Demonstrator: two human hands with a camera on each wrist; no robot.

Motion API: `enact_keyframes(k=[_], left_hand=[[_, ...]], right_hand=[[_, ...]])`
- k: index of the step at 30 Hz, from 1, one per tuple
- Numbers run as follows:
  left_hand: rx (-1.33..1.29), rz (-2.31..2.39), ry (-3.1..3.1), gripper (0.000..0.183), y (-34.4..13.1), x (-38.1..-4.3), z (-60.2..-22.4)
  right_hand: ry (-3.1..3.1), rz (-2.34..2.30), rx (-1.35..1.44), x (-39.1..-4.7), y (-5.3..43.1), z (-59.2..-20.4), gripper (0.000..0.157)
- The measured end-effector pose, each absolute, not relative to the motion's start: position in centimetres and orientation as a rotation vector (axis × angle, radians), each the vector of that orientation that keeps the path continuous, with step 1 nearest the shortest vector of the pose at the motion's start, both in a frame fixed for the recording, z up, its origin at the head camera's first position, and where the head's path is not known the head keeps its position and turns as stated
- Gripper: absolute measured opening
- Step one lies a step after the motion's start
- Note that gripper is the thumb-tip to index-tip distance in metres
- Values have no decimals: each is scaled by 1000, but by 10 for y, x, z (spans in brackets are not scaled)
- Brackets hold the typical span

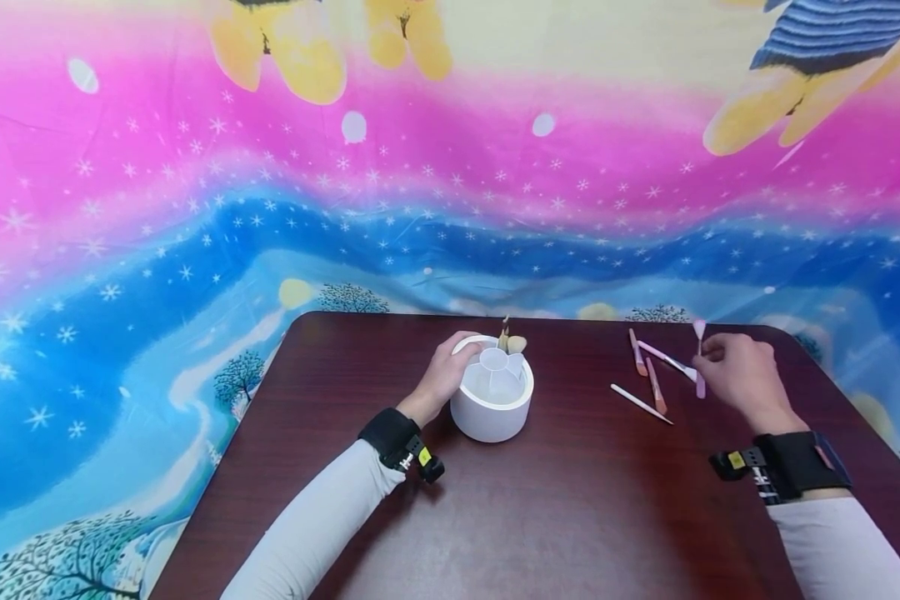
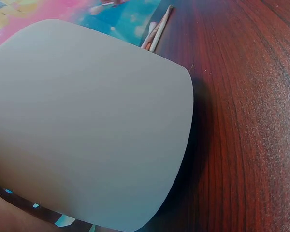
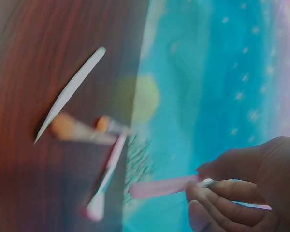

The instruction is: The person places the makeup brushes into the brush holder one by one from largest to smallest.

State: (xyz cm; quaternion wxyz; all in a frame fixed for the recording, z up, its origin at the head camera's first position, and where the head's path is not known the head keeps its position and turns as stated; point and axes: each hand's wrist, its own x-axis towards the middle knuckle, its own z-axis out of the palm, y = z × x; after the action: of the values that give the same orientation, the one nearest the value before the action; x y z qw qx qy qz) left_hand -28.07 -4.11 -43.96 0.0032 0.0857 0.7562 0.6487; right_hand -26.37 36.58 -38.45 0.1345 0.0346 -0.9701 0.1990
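Note:
My left hand (image 1: pixel 444 371) grips the left rim of a round white divided holder (image 1: pixel 489 421), thumb over the edge. Its smooth outer wall (image 2: pixel 96 121) fills most of the left wrist view. Two light brush heads (image 1: pixel 517 342) show at the holder's back rim. Over at the right, my right hand (image 1: pixel 746 379) pinches a pink makeup brush (image 1: pixel 700 330) between thumb and fingers, bristles up in the head view. In the right wrist view, the pink handle (image 3: pixel 159 187) sticks out past the fingertips, and the bristle end is hidden.
Left of the right hand lie a slim white pointed stick (image 1: pixel 641 403), two orange-tipped makeup brushes (image 1: pixel 656 387) and a pink brush with a pale head (image 1: pixel 667 361). The dark wooden table (image 1: pixel 540 517) ends at a printed cloth (image 1: pixel 450 192) behind it.

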Motion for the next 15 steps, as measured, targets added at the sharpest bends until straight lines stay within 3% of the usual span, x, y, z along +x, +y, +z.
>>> enact_keyframes(k=[8, 15], left_hand=[[270, 2020, 2378, 31, -41, -280, -439], [270, 2015, 2397, 30, -40, -280, -439]], right_hand=[[-2612, 605, 292, -259, 328, -359, 11], [-2491, 680, 374, -254, 293, -341, 11]])
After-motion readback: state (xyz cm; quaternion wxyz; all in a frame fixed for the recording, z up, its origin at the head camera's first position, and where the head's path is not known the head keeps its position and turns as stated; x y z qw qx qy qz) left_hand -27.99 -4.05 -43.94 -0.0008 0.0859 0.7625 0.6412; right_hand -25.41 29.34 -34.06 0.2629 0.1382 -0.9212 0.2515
